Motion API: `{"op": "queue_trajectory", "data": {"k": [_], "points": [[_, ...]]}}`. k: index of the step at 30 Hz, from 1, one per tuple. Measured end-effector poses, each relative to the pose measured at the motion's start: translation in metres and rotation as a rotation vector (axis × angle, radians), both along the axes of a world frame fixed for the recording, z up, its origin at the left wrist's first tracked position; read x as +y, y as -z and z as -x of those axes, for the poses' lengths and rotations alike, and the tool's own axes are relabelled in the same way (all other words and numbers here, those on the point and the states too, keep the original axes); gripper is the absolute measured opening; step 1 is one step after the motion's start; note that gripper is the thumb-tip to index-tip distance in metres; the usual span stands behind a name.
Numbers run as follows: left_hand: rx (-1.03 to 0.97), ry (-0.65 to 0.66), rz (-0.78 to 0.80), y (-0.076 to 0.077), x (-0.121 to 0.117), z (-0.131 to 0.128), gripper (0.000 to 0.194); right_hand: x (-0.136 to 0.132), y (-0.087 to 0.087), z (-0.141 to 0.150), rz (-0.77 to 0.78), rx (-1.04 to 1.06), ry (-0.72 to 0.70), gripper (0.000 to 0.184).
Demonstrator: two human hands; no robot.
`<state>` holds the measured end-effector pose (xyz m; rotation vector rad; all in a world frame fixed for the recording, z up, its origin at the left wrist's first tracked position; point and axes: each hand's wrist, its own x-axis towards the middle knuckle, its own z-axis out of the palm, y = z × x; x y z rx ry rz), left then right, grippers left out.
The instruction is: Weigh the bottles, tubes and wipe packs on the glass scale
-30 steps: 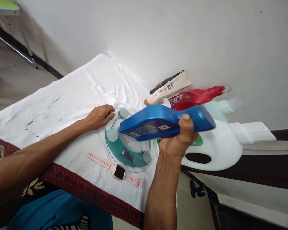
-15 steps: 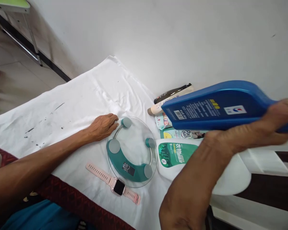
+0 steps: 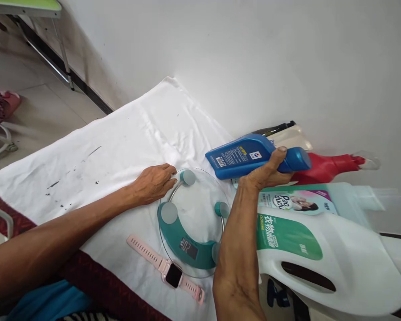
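Note:
A round glass bathroom scale [image 3: 183,243] with a teal curved base and a lit display lies on the white cloth. At its left rim is my left hand [image 3: 155,183], fingers bent and holding the edge. My right hand [image 3: 270,173] is wrapped round the neck of a blue bottle [image 3: 237,156], just below its cap. The bottle lies tilted among other bottles near the wall, its base toward the cloth. A pink smartwatch [image 3: 173,274] lies on the cloth just below the scale, its strap stretched out.
To the right stand a white jug of laundry liquid [image 3: 354,254], a pale green bottle [image 3: 344,200], a red bottle [image 3: 334,166] and a cream tube [image 3: 296,136]. The wall [image 3: 254,58] borders the cloth [image 3: 120,147]. A green-topped folding table [image 3: 30,6] is at the far left.
My right hand has brought the blue bottle down and left, in among the other bottles by the wall. My left hand remains at the scale's rim. The view has shifted slightly.

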<state>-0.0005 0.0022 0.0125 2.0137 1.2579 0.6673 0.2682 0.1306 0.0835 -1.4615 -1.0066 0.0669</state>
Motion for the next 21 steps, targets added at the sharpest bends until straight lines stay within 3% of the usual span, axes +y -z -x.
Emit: {"op": "queue_trajectory", "data": {"k": [4, 10, 16, 18, 21], "points": [[-0.009, 0.0, 0.0, 0.001, 0.001, 0.0, 0.03, -0.004, 0.005, -0.004, -0.092, 0.036, 0.062, 0.04], [-0.024, -0.008, -0.019, 0.002, 0.001, 0.001, 0.029, -0.04, 0.022, -0.013, -0.023, -0.001, 0.083, 0.04], [-0.027, 0.004, -0.057, 0.005, 0.002, 0.003, 0.03, -0.144, 0.045, 0.012, 0.136, -0.363, 0.012, 0.044], [-0.011, 0.009, -0.065, 0.005, 0.003, 0.004, 0.031, -0.184, 0.04, 0.015, 0.09, -0.534, 0.022, 0.045], [0.015, 0.019, -0.075, 0.005, 0.003, 0.004, 0.033, -0.229, 0.02, 0.002, -0.036, -0.801, 0.25, 0.058]]}}
